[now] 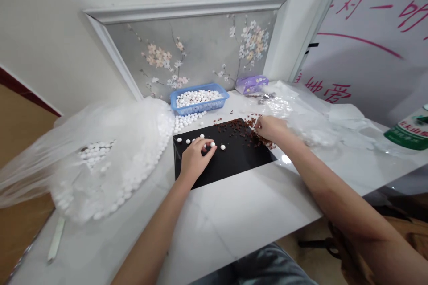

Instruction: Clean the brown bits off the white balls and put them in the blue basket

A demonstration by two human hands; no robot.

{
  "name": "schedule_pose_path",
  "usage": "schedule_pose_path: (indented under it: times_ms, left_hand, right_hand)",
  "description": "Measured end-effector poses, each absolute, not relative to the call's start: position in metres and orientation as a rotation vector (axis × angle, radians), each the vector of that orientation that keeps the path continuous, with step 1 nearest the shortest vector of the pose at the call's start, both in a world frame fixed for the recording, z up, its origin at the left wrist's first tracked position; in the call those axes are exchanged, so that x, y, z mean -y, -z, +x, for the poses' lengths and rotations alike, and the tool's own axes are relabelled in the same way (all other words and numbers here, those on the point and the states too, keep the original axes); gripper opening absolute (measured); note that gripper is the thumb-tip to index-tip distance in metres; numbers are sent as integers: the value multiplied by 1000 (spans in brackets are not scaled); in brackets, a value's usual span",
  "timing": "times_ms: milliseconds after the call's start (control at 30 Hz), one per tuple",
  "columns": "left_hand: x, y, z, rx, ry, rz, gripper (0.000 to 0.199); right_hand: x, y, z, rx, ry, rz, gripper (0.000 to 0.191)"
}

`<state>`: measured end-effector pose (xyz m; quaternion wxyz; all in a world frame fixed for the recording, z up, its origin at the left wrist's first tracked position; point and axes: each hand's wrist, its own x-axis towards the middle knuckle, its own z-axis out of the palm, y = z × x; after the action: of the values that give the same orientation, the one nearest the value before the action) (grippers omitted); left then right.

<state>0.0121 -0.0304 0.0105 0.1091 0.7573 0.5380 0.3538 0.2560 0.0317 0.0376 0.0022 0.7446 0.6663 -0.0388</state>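
On the left a big clear bag (133, 160) of white balls slumps on the white table (234, 213); its loose film looks easy to snag with a sleeve or elbow, and a tug might send balls rolling off the edge. Beside it sits a blue basket (200, 107) heaped with more balls, others lying loose at its foot. Those could roll if the basket were bumped.

The left hand (193, 160) is over the black mat (230, 164), thumb and fingers pinching a white ball (213, 144). Smooth and round, it could slip out under too hard a squeeze. A few balls lie just beyond those fingers, and another white ball (223, 147) sits just right of the thumb, where a small nudge may set it off.

Farther right, the right hand (267, 127) reaches into the small reddish-brown pieces (238, 128) scattered over the mat's far right corner. I can't tell whether its fingers have closed on one. A careless sweep there could scatter pieces onto the table or under the crumpled clear plastic (284, 107).
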Motion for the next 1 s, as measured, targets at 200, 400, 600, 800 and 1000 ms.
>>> schedule_pose_path:
  times_ms: [200,400,600,800,1000]
  left_hand:
    - [29,-10,11,-1587,-1064,2203,18]
    - [29,-10,10,-1580,-1071,2179,18]
    - [28,-10,9,-1576,-1085,2135,17]
    - [25,-8,10,-1455,-1188,1918,22]
    - [21,-4,11,-1336,-1182,1657,27]
  right_hand:
    - [-32,-35,255,-2144,54,2394,19]
    - [-32,-33,255,-2217,214,2347,19]
    - [-33,-29,256,-2286,252,2373,13]
    - [-35,-26,252,-2557,479,2654,16]
    - [-31,-29,242,-2749,1055,2649,9]
